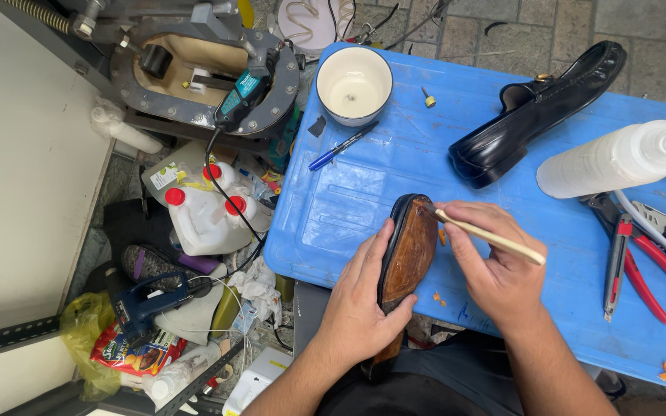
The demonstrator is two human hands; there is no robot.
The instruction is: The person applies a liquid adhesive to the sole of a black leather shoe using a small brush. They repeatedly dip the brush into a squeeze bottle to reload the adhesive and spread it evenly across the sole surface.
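A grey stone-paved floor lies under even daylight. A blue plastic lid serves as the desk, beside a pale flat panel.

head cam | looks steeply down | close over blue lid | single view

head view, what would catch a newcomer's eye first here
First the two hands at centre: the left hand holds a shoe sole-up while the right hand works a wooden-handled brush on its brown sole. Both sit on a bright blue lid, with a glossy black loafer lying at the upper right.
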